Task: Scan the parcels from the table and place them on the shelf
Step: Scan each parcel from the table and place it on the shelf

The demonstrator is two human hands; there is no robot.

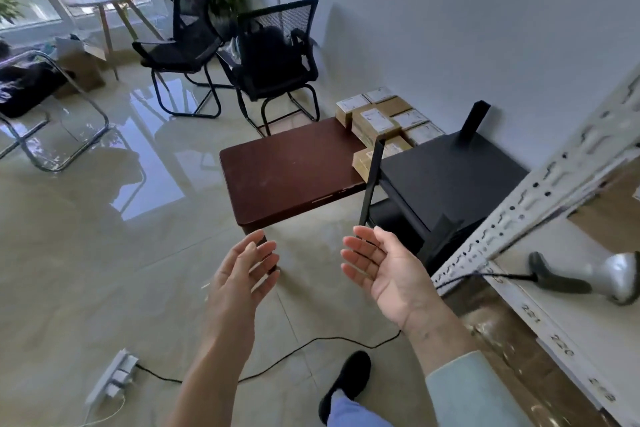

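Several brown cardboard parcels with white labels are stacked at the far right end of a dark red-brown table, against the wall. My left hand and my right hand are both held out in front of me above the floor, fingers straight, palms facing each other, holding nothing. They are short of the table's near edge. A grey handheld barcode scanner lies on the white metal shelf at the right, its black cable hanging over the shelf's edge.
A black low rack stands between the table and the shelf. Two black mesh chairs stand beyond the table. A white power strip and a black cable lie on the tiled floor. My foot in a black shoe is below.
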